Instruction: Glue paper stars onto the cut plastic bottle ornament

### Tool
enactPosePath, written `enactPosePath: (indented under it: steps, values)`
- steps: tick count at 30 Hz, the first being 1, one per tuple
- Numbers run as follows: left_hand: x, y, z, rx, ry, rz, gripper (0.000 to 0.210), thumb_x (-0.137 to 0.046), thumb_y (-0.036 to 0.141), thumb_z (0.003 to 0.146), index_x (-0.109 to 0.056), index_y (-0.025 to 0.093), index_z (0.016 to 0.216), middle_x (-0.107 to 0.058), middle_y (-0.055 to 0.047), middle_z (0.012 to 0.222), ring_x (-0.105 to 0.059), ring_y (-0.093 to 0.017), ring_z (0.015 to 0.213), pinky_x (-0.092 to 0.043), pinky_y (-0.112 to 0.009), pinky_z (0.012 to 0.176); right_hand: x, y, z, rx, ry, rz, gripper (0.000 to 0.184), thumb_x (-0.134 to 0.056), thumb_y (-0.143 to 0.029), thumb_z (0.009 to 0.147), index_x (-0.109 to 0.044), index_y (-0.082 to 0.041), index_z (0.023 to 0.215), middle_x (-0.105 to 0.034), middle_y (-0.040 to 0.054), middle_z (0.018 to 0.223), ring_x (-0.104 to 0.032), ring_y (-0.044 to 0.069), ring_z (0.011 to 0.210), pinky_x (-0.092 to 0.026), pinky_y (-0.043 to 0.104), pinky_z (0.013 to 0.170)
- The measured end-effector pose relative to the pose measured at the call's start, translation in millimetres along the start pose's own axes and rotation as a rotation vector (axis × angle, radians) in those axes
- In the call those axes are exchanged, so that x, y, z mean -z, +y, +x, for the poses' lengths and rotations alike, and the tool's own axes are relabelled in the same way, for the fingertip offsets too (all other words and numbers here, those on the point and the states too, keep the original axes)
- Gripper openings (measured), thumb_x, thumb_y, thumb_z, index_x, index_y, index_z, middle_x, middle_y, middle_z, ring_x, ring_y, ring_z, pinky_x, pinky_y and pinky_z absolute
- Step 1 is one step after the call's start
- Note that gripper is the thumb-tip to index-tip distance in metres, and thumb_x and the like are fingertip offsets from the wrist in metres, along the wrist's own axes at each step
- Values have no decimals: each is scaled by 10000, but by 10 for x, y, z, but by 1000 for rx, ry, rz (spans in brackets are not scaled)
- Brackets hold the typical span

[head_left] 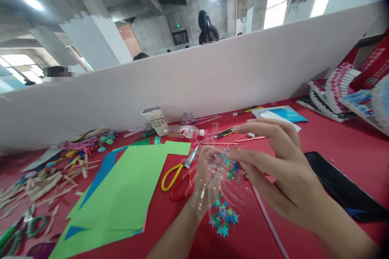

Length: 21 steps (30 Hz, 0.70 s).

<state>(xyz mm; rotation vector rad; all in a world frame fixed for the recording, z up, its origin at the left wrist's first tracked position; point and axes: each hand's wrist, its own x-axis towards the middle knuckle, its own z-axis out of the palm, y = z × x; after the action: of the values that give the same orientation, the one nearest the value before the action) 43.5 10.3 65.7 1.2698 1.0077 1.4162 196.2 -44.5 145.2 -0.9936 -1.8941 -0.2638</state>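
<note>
Holds in the left grip (pixel 202 168) a clear plastic piece (pixel 216 158), thin and glossy, with long narrow strips splaying outward above the tabletop (pixel 249 232), flat and red. Poises the right grip (pixel 282 170) just beside, fingers bent in loose arcs with only narrow gaps near the tips, close to the clear strips and to shiny blue-green stars (pixel 232 170) among or behind them; cannot tell if pinching one. Shows below a loose heap of little pointed stars (pixel 224 215) in blue, green and violet. Displays left of the plastic scissors (pixel 182 166) with metal blades and looped handles, yellow and red, then smooth light green paper (pixel 121 194), and farther left flat, jumbled wooden sticks (pixel 45 186). Includes toward the smooth pale partition (pixel 188 81) a clear bottle (pixel 179 131), lying white-capped beside a lettered cup (pixel 157 121). Shows at right a thin translucent tube (pixel 266 215) and a flat black slab (pixel 343 188).
</note>
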Motion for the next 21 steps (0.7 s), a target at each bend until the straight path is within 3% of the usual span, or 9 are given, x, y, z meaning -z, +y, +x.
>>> enactPosePath:
  steps: [4,9,15,21]
  values:
    - [1,-9,-31,-10,-70,-60,291,-644,464,669,-652,229,840,-600,-62,886,-562,-209,783,-516,-323,718,6,25,5,-6,-2,-11,298,-496,-49,822,-663,-238,983,-539,67,1221,-450,258,1154,-350,483,986]
    - [22,-79,-6,26,-64,-85,244,-681,407,646,-662,250,832,-607,-51,875,-568,-193,784,-522,-315,738,12,24,9,-10,55,4,319,-501,-29,810,-663,-228,999,-557,72,1196,-466,247,1119,-360,475,982]
    - [1,-85,2,130,-8,-191,221,-679,377,632,-622,248,801,-604,-24,749,-586,-176,723,-535,-277,658,16,-34,4,30,23,42,282,-509,-2,771,-672,-199,890,-572,69,1175,-471,250,1127,-350,482,1003]
    - [-14,-1,1,158,-1,-161,292,-696,261,625,-610,258,904,-666,-15,863,-639,-196,833,-536,-326,814,20,-24,21,-24,95,47,232,-529,-30,782,-653,-190,896,-616,70,1057,-521,236,1042,-400,438,929]
